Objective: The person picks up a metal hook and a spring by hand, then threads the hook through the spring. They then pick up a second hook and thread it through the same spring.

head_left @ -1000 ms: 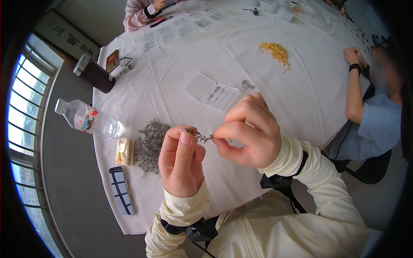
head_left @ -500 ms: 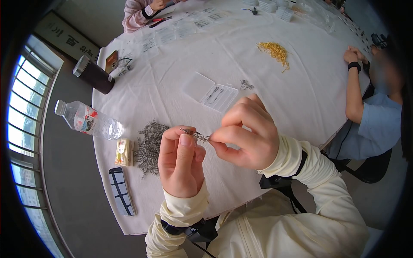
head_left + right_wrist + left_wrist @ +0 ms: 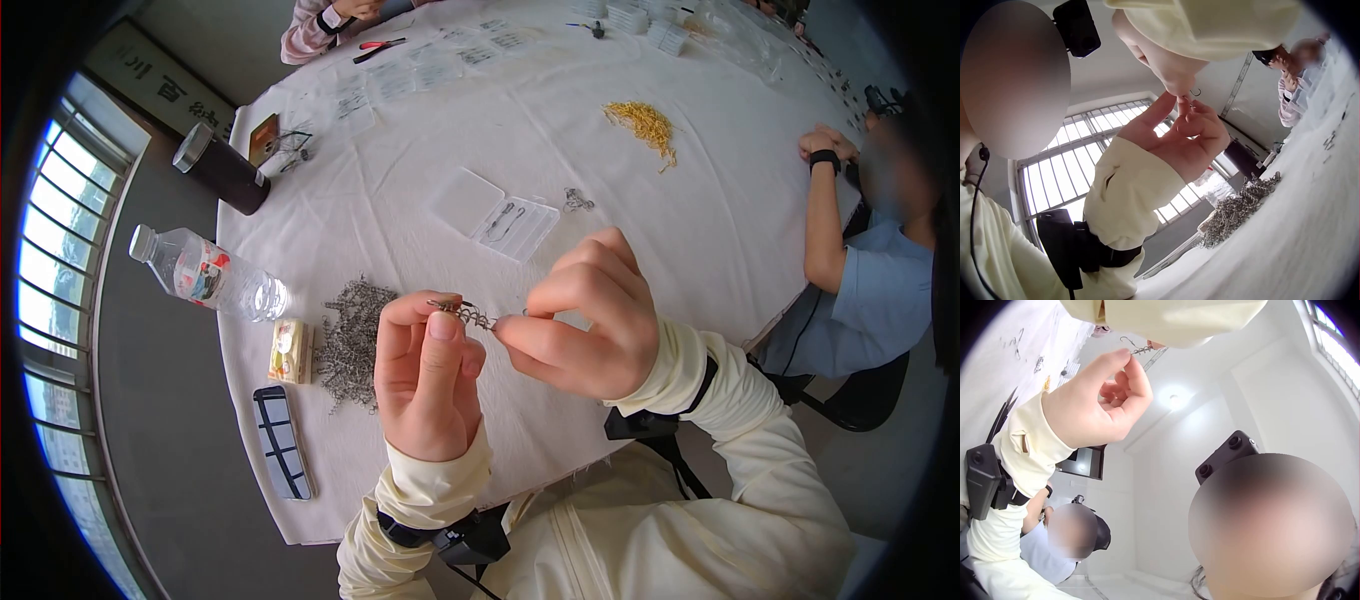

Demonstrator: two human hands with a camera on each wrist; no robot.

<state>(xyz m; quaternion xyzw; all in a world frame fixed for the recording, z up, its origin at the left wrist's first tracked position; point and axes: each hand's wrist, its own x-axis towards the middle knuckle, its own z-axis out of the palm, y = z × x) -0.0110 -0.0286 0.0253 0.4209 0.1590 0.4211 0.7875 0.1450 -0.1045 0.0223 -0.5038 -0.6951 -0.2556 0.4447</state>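
Note:
Between the two hands, above the near side of the table, stretches a small dark fishing hook with coiled metal wire (image 3: 468, 314). My left hand (image 3: 432, 380) pinches one end between thumb and forefinger. The thumb and forefinger of my right hand (image 3: 590, 320) hold the other end. A bent hook tip (image 3: 1127, 341) stands out above the fingertips in the left wrist view. Left of my left hand is a tangled pile of wire coils (image 3: 350, 345). An opened clear plastic box (image 3: 530, 232) lies beyond the hands with a few hooks inside.
Left on the white cloth are a water bottle (image 3: 215, 275), a tissue pack (image 3: 290, 352), a phone (image 3: 283, 445) and a dark flask (image 3: 225, 170). A small wire cluster (image 3: 577, 199) and a yellow heap (image 3: 640, 130) lie farther off. Two other people sit around the table.
The right hand has turned a little at the wire's end, its fingers more tightly curled. Both hands have shifted slightly right in the head view. The wire stays between them.

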